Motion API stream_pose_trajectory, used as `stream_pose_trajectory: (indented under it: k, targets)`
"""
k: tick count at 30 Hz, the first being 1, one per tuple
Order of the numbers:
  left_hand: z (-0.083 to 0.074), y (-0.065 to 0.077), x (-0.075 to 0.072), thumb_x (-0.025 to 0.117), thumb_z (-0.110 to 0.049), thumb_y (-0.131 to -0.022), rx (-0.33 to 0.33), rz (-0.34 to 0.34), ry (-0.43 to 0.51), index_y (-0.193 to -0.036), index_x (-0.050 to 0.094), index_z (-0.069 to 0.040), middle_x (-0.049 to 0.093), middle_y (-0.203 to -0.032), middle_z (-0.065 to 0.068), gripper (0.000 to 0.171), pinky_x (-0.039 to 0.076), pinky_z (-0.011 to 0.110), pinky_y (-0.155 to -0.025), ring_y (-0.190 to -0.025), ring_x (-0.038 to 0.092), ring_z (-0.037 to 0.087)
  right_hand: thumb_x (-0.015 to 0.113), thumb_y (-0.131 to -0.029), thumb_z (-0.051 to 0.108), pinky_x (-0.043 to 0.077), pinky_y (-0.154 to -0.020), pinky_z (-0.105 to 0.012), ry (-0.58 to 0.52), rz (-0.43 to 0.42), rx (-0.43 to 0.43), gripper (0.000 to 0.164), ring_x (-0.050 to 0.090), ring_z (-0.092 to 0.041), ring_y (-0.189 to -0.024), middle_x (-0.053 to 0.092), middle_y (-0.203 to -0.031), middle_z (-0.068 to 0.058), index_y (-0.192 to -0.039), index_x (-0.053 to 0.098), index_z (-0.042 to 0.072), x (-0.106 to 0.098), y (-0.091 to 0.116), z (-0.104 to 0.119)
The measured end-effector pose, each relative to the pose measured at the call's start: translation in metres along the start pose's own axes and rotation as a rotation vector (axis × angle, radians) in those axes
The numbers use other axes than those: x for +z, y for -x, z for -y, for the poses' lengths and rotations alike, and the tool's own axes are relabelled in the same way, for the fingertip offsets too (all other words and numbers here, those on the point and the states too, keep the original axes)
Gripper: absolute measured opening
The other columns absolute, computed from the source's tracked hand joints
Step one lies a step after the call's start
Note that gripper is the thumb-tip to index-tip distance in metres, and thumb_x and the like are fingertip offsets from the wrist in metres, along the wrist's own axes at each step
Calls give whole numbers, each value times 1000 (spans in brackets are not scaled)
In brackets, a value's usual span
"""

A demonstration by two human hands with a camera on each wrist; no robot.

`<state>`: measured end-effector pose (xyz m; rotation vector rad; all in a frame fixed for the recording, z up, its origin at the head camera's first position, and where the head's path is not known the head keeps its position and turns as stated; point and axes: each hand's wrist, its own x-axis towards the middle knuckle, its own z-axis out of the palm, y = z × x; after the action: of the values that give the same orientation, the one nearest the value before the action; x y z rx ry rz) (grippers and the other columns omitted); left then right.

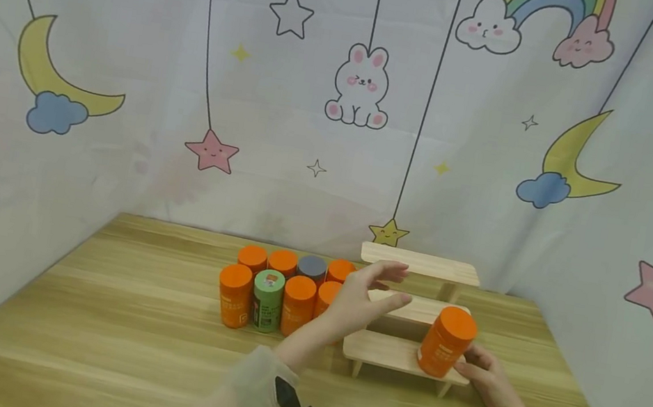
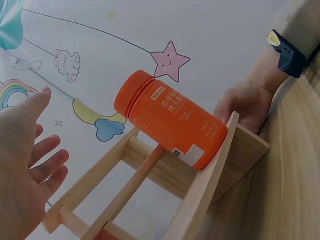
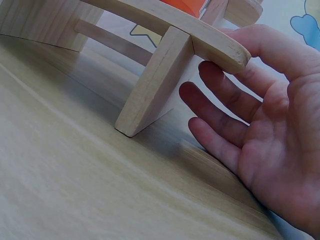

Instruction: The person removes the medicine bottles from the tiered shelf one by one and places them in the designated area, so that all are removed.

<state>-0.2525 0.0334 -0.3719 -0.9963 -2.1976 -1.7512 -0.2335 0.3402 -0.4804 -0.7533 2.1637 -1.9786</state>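
A three-step wooden display stand is on the table, with an orange screw-lid jar on its lowest step near the right end. My right hand holds that end of the step; in the right wrist view, thumb on top and fingers loosely bent below the board. My left hand hovers before the stand's left side, fingers apart and nothing in it. The left wrist view has this hand well away from the jar, whose printed label faces the camera.
Left of the stand, two rows of jars sit close together: several orange ones, a green one and one with a dark grey lid. My left forearm partly covers the group's right end. A patterned cloth wall rises behind the table.
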Motion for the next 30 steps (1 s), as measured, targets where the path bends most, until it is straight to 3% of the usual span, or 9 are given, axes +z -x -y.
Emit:
stream_pose_trajectory:
  k: [8, 16, 23, 30]
  targets:
    - [-3, -5, 32, 77, -16, -85, -65, 75, 107, -142, 49, -11, 56, -141, 9, 64, 45, 24, -104, -127, 54, 14, 42, -95, -3, 39, -94, -11, 8, -6, 8, 44, 49, 8, -118, 59, -127, 22, -125, 62, 22, 0, 0, 3]
    - [0, -5, 60, 79, -18, -83, -101, 237, 88, -147, 44, -15, 55, -142, 2, 73, 45, 20, -102, -124, 55, 7, 42, -96, -3, 41, -94, -12, 16, -4, 9, 44, 53, 4, -114, 62, -122, 20, -124, 63, 23, 0, 0, 3]
    - [6, -5, 72, 84, -20, -78, -144, 218, 27, -147, 43, -22, 62, -132, -2, 80, 43, 23, -103, -118, 57, 3, 41, -96, -2, 42, -94, -15, 2, 12, 20, 44, 56, 0, -110, 64, -118, 15, -121, 63, 27, -1, 0, 1]
    - [9, -6, 75, 83, -17, -78, -146, 214, 8, -142, 50, -15, 64, -128, 0, 72, 46, 19, -97, -111, 59, 2, 41, -96, -2, 41, -93, -14, 5, -3, 27, 44, 54, 1, -110, 63, -117, 17, -119, 63, 29, -2, 0, 0]
